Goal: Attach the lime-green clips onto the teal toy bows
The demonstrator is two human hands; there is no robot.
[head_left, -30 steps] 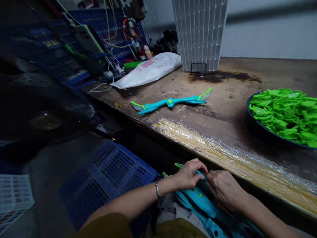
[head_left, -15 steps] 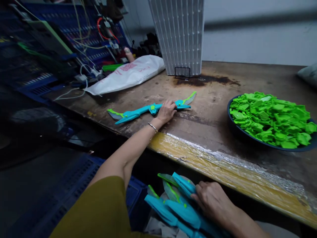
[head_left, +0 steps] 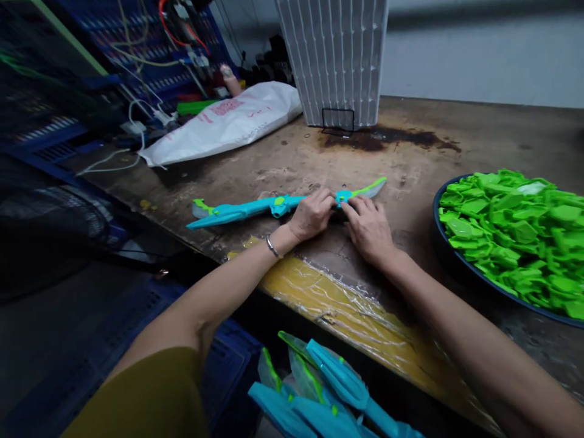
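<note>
A long teal plastic toy (head_left: pixel 241 210) with lime-green trim and a translucent blade at each end lies across the wooden table. My left hand (head_left: pixel 312 214), with a metal bracelet at the wrist, is closed around it right of its middle hub. Close beside, my right hand (head_left: pixel 367 228) has its fingers pressed on the toy by the right-hand joint; its fingertips are partly hidden. Below the table edge, several similar teal toys (head_left: pixel 326 407) are bunched together, with no hand on them.
A dark round basin (head_left: pixel 440 222) heaped with lime-green plastic pieces (head_left: pixel 515 225) stands at the right. Behind are a tall ribbed grey panel (head_left: pixel 337 67) and a white sack (head_left: pixel 228 128). Yellow tape (head_left: pixel 328 298) covers the table's front edge. Cables and blue crates fill the left.
My right hand has left the bunched toys below and come up onto the toy on the table. My left hand stays on that toy, whose right end now sits straighter. The view has shifted slightly.
</note>
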